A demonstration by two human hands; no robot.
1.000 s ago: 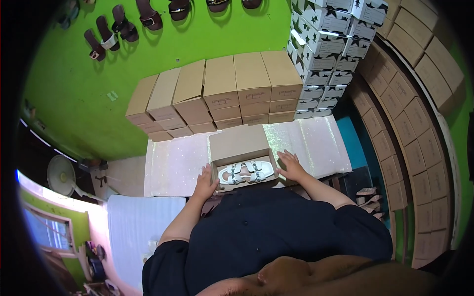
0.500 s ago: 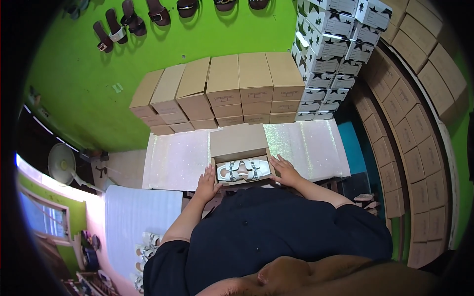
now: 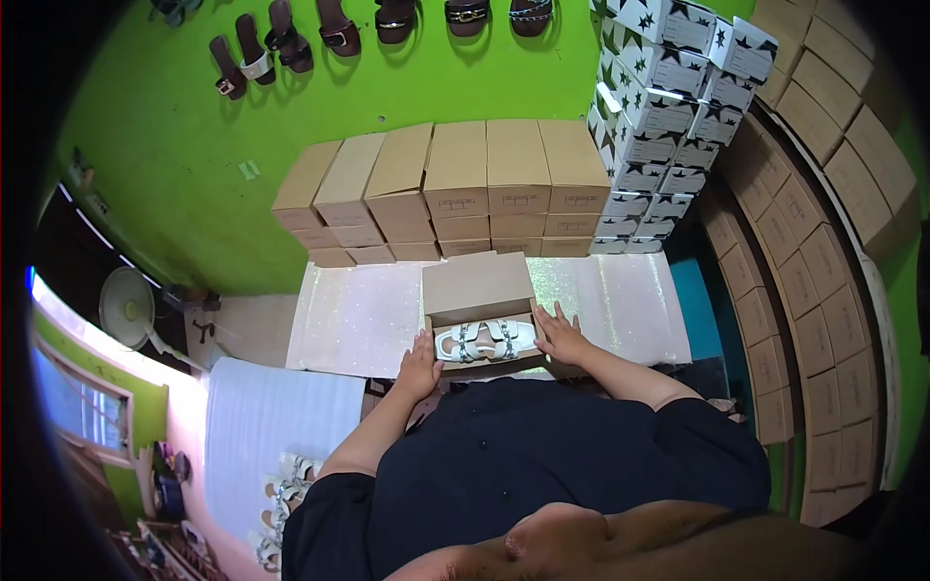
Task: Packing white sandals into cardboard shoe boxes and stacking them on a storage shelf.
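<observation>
An opened brown cardboard shoebox (image 3: 478, 284) lies in front of me on a glittery white table, its lid raised at the far side. Inside it rests a pair of white sandals (image 3: 484, 341) with chain-like decorated straps, laid side by side. My left hand (image 3: 419, 364) is at the box's left end, fingers stretched out against it. At the right end, my right hand (image 3: 562, 335) touches the box with its fingers spread. Neither hand grips anything.
Stacked brown shoeboxes (image 3: 460, 165) line the table's back, beside a tall stack of star-patterned white boxes (image 3: 668, 111). Shelves of brown boxes (image 3: 809, 300) stand to the right. At left are a fan (image 3: 127, 307) and a white-covered surface (image 3: 281, 416) with more white sandals (image 3: 281, 499).
The whole view has shifted slightly, so the scene sits lower and farther right. Both hands stay at the ends of the box, and the sandals remain inside.
</observation>
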